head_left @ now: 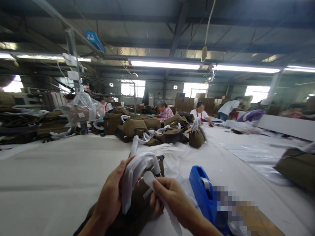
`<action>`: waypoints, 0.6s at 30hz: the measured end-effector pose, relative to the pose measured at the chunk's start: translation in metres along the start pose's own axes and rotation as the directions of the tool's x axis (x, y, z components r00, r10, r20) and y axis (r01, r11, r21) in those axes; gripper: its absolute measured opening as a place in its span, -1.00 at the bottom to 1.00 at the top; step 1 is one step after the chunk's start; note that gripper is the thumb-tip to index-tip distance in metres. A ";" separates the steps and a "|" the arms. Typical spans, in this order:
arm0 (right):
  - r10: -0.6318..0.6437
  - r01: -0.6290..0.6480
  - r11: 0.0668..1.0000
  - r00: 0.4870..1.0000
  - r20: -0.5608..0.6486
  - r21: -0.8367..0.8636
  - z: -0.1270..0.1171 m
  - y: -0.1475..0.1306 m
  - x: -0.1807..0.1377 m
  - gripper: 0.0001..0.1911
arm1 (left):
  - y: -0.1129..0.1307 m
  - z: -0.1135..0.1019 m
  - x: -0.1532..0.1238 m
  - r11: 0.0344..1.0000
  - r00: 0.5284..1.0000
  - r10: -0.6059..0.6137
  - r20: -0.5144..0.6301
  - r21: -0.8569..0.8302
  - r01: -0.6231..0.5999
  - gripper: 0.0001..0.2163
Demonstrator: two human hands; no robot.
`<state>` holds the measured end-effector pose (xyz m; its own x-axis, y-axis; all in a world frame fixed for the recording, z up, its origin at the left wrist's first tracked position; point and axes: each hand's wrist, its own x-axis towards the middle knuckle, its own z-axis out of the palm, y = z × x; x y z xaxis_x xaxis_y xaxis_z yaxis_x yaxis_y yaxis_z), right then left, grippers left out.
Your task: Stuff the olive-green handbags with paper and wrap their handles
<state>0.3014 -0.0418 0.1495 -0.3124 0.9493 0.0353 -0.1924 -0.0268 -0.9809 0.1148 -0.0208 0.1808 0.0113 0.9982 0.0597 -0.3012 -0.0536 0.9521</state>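
Observation:
An olive-brown bag (pixel 137 200) lies on the white table right in front of me. Its handle (pixel 140 164) is wrapped in white paper and arches up above it. My left hand (pixel 112 188) is closed around the left side of this wrapped handle. Between the thumb and fingers of my right hand (pixel 167 195) is a white paper strip (pixel 149 178), whose rounded end sticks up past the thumb. A long part of the strip hangs down below the hand. The fingertips of my left hand are partly hidden behind the handle.
Beside my right forearm stands a blue tape dispenser (pixel 200 186). Several olive-brown bags (pixel 134 127) are piled across the far side of the table (pixel 49 180). Clear plastic sheets (pixel 253 157) and another bag (pixel 297 167) lie at right. Co-workers (pixel 166 111) sit and stand beyond.

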 end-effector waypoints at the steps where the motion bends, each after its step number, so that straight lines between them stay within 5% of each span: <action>1: -0.006 0.006 1.000 1.000 0.012 -0.002 0.003 -0.003 0.002 -0.35 | -0.002 0.000 -0.001 0.993 0.998 0.055 0.035 0.104 -0.058 -0.45; 3: -0.032 0.032 0.999 0.999 0.026 0.001 0.010 -0.010 0.007 -0.36 | -0.005 0.000 -0.003 0.875 0.950 0.273 0.151 0.372 -0.311 -0.58; 6: -0.081 0.081 0.996 0.997 0.012 0.031 0.019 -0.020 0.011 -0.37 | -0.006 0.003 -0.009 0.392 0.703 0.573 0.422 0.612 -0.687 -0.70; 8: -0.106 0.106 0.992 0.994 -0.002 0.064 0.021 -0.026 0.012 -0.39 | -0.004 0.004 -0.014 0.131 0.557 0.645 0.524 0.641 -0.756 -0.69; 10: -0.127 0.125 0.987 0.992 0.014 0.099 0.020 -0.029 0.012 -0.43 | 0.000 0.004 -0.017 0.083 0.517 0.672 0.530 0.640 -0.764 -0.67; 11: -0.134 0.129 0.985 0.990 0.034 0.113 0.019 -0.030 0.012 -0.46 | 0.002 0.003 -0.018 0.153 0.558 0.670 0.490 0.645 -0.749 -0.66; 15: -0.131 0.114 0.984 0.984 0.121 0.140 0.015 -0.027 0.015 -0.51 | 0.009 -0.003 -0.015 0.659 0.852 0.483 0.202 0.556 -0.506 -0.57; 18: -0.147 0.130 0.985 0.977 0.153 0.117 0.015 -0.026 0.019 -0.50 | 0.012 -0.003 -0.008 0.833 0.949 0.269 0.162 0.455 -0.314 -0.52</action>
<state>0.2870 -0.0281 0.1780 -0.4190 0.8839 0.2077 -0.3390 0.0599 -0.9389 0.1086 -0.0289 0.1914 0.0844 0.9284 0.3618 0.1793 -0.3713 0.9110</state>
